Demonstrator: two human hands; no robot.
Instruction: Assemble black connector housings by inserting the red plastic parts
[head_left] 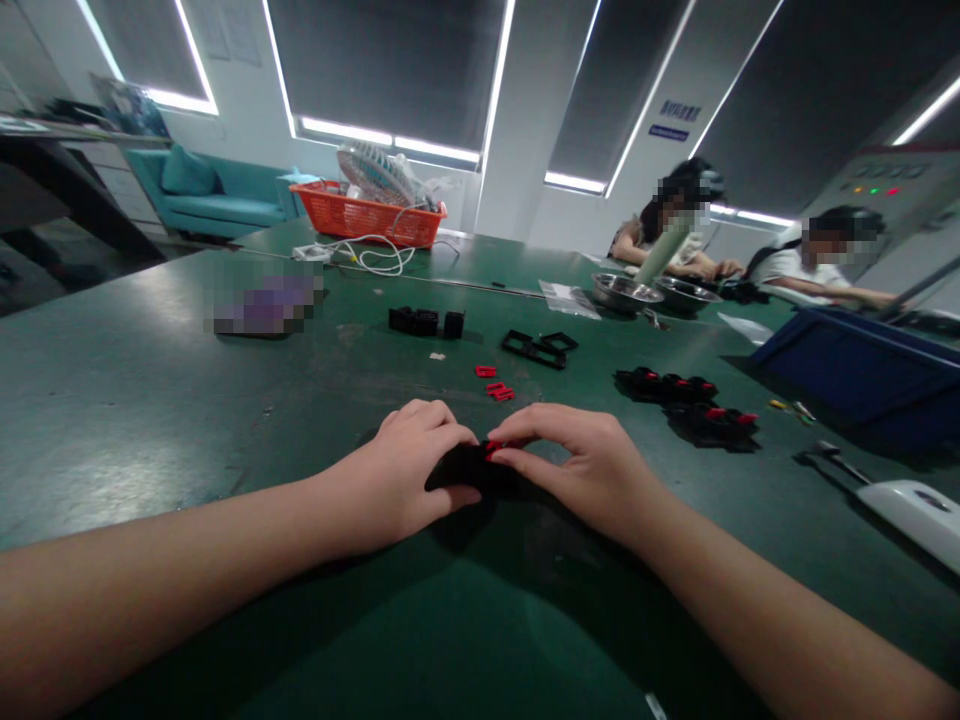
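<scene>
My left hand (420, 465) is closed around a black plastic part (469, 468) just above the green table (337, 610). Thumb and forefinger of my right hand (577, 455) pinch a small red plastic piece (493, 450) at the right end of that black part. Whether the red piece sits inside the black part or only touches it, I cannot tell. A few more red pieces (495, 390) lie just beyond my hands. Farther back are black blocks (426, 322) and flat black frames (538, 348). To the right lie black assemblies with red pieces in them (667, 385).
A blue bin (862, 375) stands at the right, with a white-handled tool (915, 515) nearer me. Metal bowls (626, 292) and two people are at the far right. An orange basket (367, 215) and white cable (382, 258) sit at the back. A blurred purple object (270, 305) lies left.
</scene>
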